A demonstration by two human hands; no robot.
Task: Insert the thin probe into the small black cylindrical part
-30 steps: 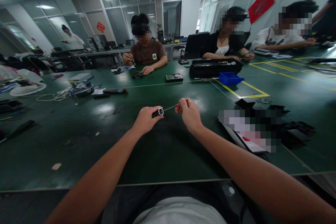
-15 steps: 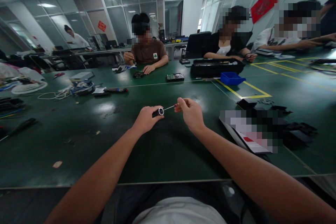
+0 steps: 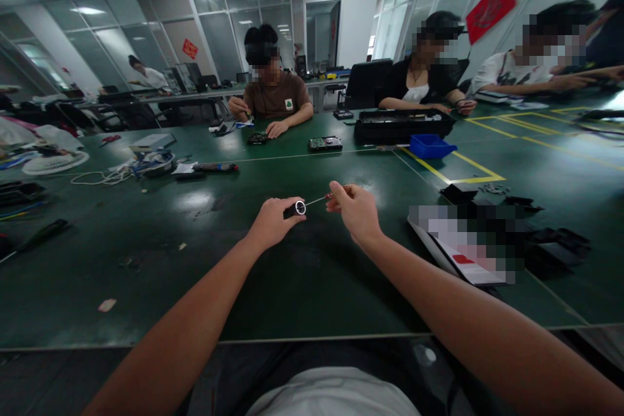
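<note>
Over the near middle of the green surface [image 3: 312, 292], the left hand [image 3: 270, 222] pinches a short dark cylinder [image 3: 291, 210] between thumb and fingers, its bright ringed end facing right, while the right hand [image 3: 358, 213] has its grip around the reddish end of a thin metal rod [image 3: 316, 201] slanting down leftward to that ring. I can't tell from here whether the tip goes inside. Over to the right lie dark plastic pieces [image 3: 556, 253], with a blue bin [image 3: 431, 148] farther off.
</note>
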